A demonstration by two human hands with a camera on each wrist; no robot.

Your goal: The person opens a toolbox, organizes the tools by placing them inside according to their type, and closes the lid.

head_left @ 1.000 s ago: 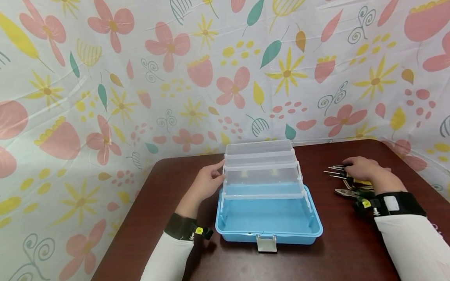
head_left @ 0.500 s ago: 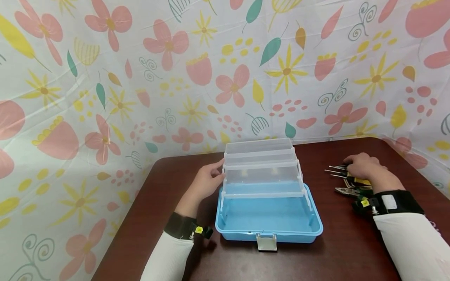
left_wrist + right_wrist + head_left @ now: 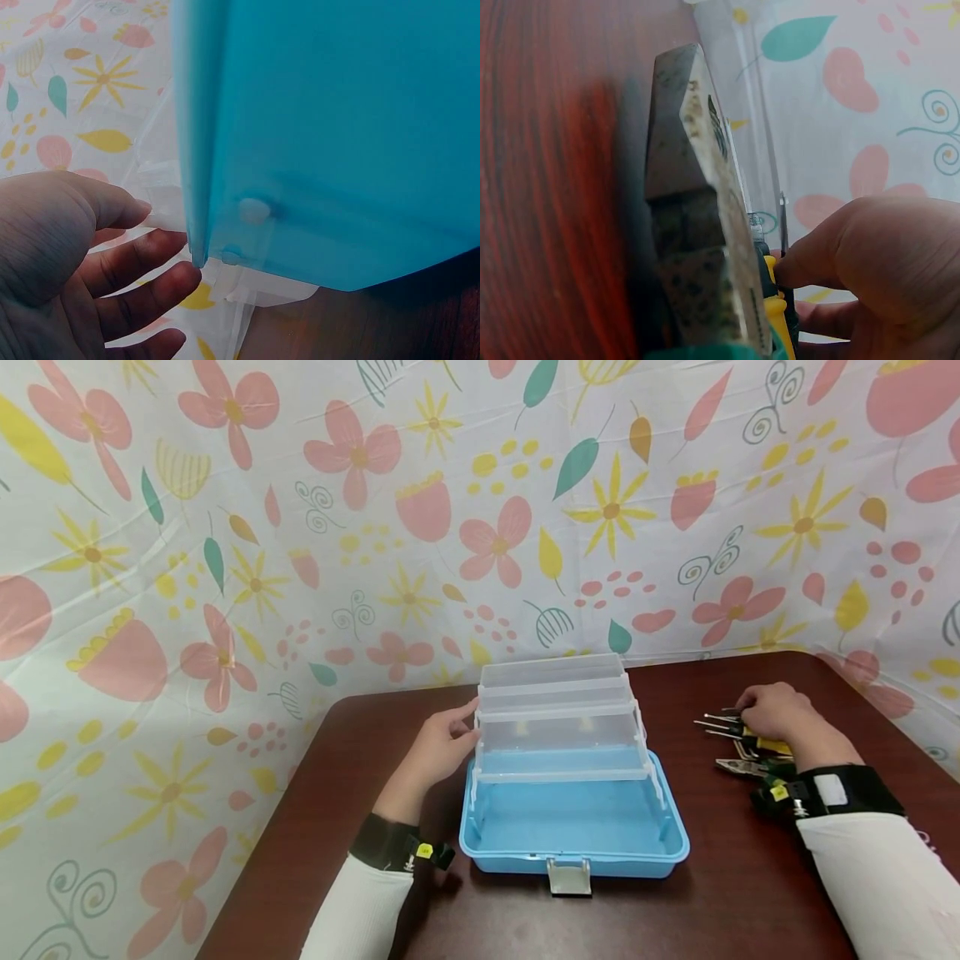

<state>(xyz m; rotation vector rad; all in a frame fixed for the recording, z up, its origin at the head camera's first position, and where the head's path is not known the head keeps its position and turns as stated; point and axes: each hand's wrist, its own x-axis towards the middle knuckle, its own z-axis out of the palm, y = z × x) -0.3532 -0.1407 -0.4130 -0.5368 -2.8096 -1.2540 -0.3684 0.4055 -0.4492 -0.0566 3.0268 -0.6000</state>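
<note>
My left hand [image 3: 442, 745] is at the left side of the raised clear trays [image 3: 558, 735] of a blue toolbox [image 3: 573, 865]. In the left wrist view, thumb and forefinger pinch the edge of the clear plastic, beside the blue wall [image 3: 360, 135]. Over a bunch of tools at the right, my right hand [image 3: 780, 712] has its fingers curled down. It pinches a slim dark screwdriver [image 3: 784, 225], whose handle is mostly hidden by the hand. Right beside it lie several screwdrivers [image 3: 722, 727] with yellow and black handles and a pair of pliers [image 3: 741, 767] with green grips.
The toolbox's front latch [image 3: 570, 880] hangs down, and its blue bottom compartment faces me. Dark brown tabletop [image 3: 480, 918] runs around the box. A flower-print cloth [image 3: 495, 485] rises behind the table and along the left side.
My right hand has shifted slightly up and away from the pliers, and one screwdriver tip has separated a little from the others. The left hand keeps its place at the trays.
</note>
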